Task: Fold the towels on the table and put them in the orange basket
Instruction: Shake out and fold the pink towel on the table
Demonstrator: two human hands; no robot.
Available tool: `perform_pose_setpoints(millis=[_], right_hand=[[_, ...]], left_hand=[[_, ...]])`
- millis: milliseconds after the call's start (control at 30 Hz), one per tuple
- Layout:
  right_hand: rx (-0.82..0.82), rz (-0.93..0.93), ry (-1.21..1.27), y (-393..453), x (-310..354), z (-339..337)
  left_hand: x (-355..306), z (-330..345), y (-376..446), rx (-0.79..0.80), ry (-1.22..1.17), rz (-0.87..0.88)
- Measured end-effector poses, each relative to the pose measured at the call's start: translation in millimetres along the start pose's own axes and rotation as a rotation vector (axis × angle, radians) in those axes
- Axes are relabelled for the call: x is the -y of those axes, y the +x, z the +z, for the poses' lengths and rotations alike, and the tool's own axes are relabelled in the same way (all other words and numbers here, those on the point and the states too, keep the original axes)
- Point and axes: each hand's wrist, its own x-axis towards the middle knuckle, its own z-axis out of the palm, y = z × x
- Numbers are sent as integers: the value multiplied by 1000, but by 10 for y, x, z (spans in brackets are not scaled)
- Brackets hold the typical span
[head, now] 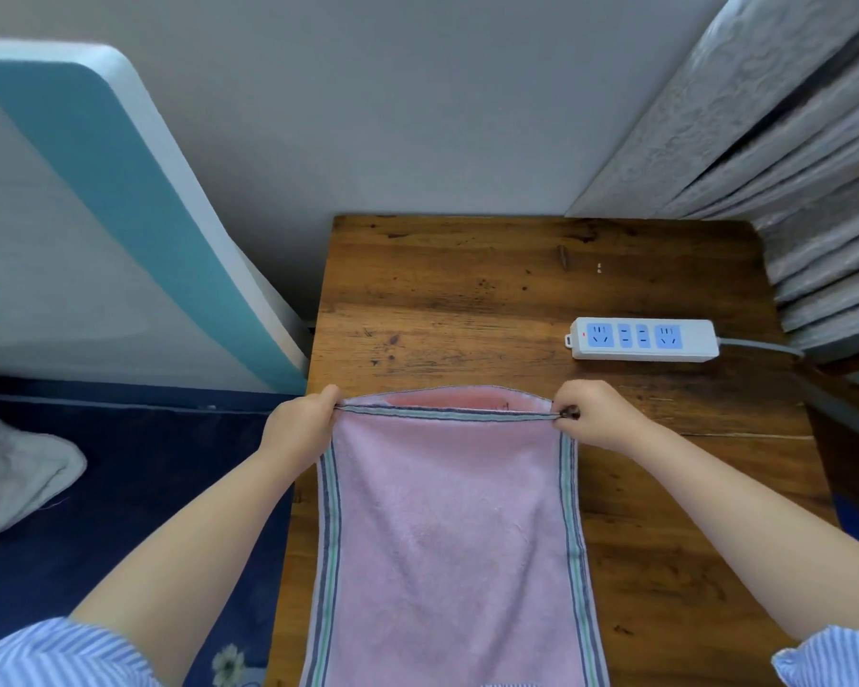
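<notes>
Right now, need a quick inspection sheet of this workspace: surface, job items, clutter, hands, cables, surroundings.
Surface: wooden table, dark grain, scuffed.
Job's things: pink towel with striped edges, lying lengthwise on the table; orange basket not in view.
Clutter: white power strip with blue sockets, far right of the table.
Hands: left hand and right hand each pinch a corner of the towel's far edge.
Cables: grey cord runs right from the strip.
Surroundings: grey curtain right, teal-and-white panel left, dark blue bedding below.

One pink towel (450,528), one power strip (643,339), one wooden table (467,300), two hands.
</notes>
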Motion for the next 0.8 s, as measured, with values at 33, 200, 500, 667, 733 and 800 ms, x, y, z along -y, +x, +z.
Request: perform_pose_setpoints(millis=[33,200,500,667,733,800], right_hand=[[-21,9,16,-53,-9,-16],[-96,81,83,-319,61,-121],[-355,85,213,-929,380,-695],[-498,96,180,-1250,566,-1112],[-555,101,161,-1370,656,-1266],[-610,105,130,-1458,742,-1416]], left_hand=[[9,-25,-17,8,13,-2],[-39,-245,-148,11,75,37],[-85,-1052,-401,-156,104,181],[-210,-1640,-535,-308,112,184],[-260,-1849,-600,-359,126,187],[-296,-2023,-662,-407,167,184]])
